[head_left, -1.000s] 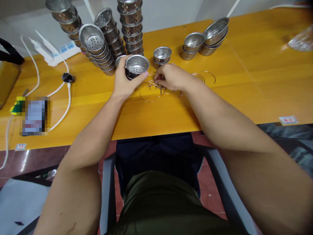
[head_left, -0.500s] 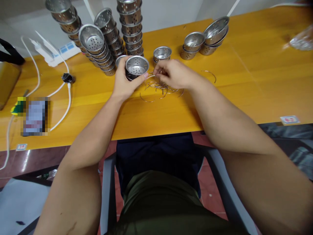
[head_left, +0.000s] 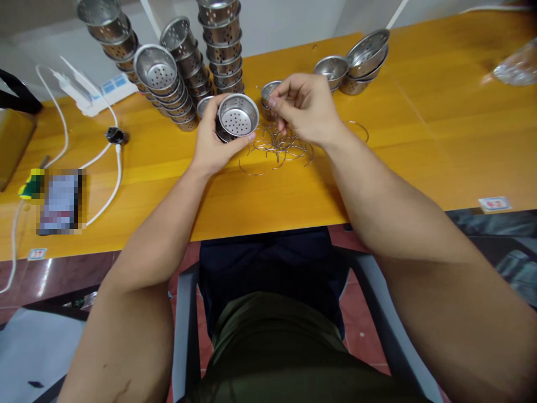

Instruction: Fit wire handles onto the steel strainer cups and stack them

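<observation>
My left hand (head_left: 212,140) is closed around a small perforated metal cup (head_left: 238,118), tilted so that its holed bottom shows; part of another rim appears beneath it. To its right, my right hand (head_left: 312,109) is raised with thumb and forefinger pinched together. Whatever lies in the pinch, if anything, is too thin to make out. Below that hand, a tangle of thin curved wires (head_left: 282,146) lies on the table. Behind its fingers stands a small perforated cup (head_left: 268,92), partly hidden. One more cup (head_left: 204,105) shows just behind my left hand.
Tall stacks of perforated cups (head_left: 226,51) stand at the back left, with a leaning stack (head_left: 156,70) in front. More cups (head_left: 331,70) and wider bowls (head_left: 367,56) sit at the back right. A power strip (head_left: 109,92), white cables and a phone (head_left: 61,201) lie left.
My right hand has lifted up and away from the wires and the held cup. The cup in my left hand has tipped a little, showing more of its bottom.
</observation>
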A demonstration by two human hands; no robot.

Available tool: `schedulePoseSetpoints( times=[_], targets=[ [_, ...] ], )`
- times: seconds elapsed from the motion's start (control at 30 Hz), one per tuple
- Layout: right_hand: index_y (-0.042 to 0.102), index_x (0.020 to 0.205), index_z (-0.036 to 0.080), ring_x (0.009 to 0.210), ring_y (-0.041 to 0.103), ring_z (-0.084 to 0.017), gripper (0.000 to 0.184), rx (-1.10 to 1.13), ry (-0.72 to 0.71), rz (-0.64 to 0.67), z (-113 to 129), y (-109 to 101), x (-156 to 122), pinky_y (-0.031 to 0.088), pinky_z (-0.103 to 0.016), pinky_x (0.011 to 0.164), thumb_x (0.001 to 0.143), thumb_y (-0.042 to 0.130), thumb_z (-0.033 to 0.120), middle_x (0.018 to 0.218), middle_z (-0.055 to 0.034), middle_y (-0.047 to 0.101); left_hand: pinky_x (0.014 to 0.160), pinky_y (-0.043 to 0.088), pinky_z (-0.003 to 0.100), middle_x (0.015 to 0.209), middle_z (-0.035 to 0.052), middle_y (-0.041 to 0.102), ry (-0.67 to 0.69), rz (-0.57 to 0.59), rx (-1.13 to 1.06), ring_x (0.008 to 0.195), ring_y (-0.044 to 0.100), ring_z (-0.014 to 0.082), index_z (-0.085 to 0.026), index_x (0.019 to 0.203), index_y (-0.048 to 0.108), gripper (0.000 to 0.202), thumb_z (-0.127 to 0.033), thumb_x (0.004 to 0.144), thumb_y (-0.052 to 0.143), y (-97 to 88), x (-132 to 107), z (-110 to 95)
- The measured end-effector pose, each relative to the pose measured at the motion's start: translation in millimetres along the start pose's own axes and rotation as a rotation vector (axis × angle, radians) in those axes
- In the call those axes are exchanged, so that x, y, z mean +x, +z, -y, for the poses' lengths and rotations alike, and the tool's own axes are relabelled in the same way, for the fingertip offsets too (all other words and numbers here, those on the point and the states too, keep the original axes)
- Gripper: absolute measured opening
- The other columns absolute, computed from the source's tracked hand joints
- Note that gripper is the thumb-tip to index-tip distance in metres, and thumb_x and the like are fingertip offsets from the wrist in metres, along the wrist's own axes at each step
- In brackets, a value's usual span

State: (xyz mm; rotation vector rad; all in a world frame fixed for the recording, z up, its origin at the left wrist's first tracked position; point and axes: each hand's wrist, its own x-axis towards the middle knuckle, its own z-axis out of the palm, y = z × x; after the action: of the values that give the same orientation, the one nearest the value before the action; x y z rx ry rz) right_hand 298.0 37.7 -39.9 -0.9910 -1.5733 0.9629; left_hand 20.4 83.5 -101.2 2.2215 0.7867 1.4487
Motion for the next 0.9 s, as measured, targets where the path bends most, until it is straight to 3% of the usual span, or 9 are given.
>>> schedulePoseSetpoints(
  times=[0.17, 0.33, 0.5, 0.6, 0.77, 0.9],
  targets=[
    [0.076, 0.101, 0.040, 0.068, 0.053, -0.024, 0.053, 0.016, -0.067, -0.037, 17.2, 9.8, -9.0, 0.045, -0.041, 0.059, 0.082, 0.105, 0.081, 0.076, 0.0027, 0.067, 0.131, 0.062, 0.059, 0.156, 0.0107, 0.076, -0.012, -0.023, -0.070, 0.152, 0.074, 0.0427, -0.037, 0.157, 0.064, 0.118, -0.109, 0.072, 0.101, 3.2, 0.4, 5.4],
    [0.081, 0.107, 0.036, 0.069, 0.046, -0.021, 0.043, -0.004, -0.156, -0.006, 15.3, 17.9, -12.6, 0.045, -0.041, 0.070, 0.095, 0.101, 0.072, 0.077, 0.0026, 0.061, 0.128, 0.066, 0.062, 0.145, 0.0042, 0.083, -0.062, 0.019, -0.130, 0.147, 0.078, 0.0399, -0.040, 0.146, 0.071, 0.104, -0.110, 0.074, 0.099, 2.3, 2.1, -4.8],
    [0.084, 0.112, 0.043, 0.084, 0.062, -0.032, 0.035, -0.134, -0.171, -0.066, 20.6, 12.3, -17.6, 0.053, -0.047, 0.073, 0.097, 0.097, 0.072, 0.091, -0.0030, 0.076, 0.132, 0.065, 0.060, 0.150, 0.0104, 0.085, -0.116, 0.029, -0.136, 0.147, 0.080, 0.0438, -0.035, 0.146, 0.075, 0.112, -0.111, 0.067, 0.101, 1.2, 4.4, -17.1],
    [0.086, 0.110, 0.045, 0.091, 0.068, -0.034, 0.023, -0.166, -0.185, -0.089, 22.7, 5.4, -17.4, 0.056, -0.050, 0.079, 0.102, 0.095, 0.064, 0.101, -0.0026, 0.082, 0.129, 0.067, 0.058, 0.145, 0.0110, 0.085, -0.140, 0.031, -0.146, 0.142, 0.082, 0.0428, -0.035, 0.143, 0.078, 0.109, -0.111, 0.068, 0.101, 0.7, 4.2, -21.1],
    [0.091, 0.105, 0.034, 0.078, 0.060, -0.026, 0.016, -0.221, -0.225, -0.051, 22.5, 5.0, -17.4, 0.052, -0.044, 0.080, 0.104, 0.088, 0.051, 0.096, -0.0029, 0.081, 0.131, 0.065, 0.058, 0.144, 0.0125, 0.086, -0.118, 0.064, -0.146, 0.140, 0.082, 0.0423, -0.032, 0.140, 0.081, 0.103, -0.105, 0.071, 0.104, -1.6, 3.9, -28.5],
    [0.094, 0.108, 0.031, 0.079, 0.058, -0.023, 0.012, -0.273, -0.206, 0.013, 24.8, 5.4, -21.0, 0.053, -0.040, 0.083, 0.105, 0.084, 0.038, 0.093, -0.0028, 0.075, 0.132, 0.064, 0.058, 0.146, 0.0128, 0.086, -0.088, 0.088, -0.120, 0.142, 0.081, 0.0428, -0.032, 0.142, 0.081, 0.105, -0.105, 0.071, 0.104, -2.3, 2.8, -31.8]
  ],
)
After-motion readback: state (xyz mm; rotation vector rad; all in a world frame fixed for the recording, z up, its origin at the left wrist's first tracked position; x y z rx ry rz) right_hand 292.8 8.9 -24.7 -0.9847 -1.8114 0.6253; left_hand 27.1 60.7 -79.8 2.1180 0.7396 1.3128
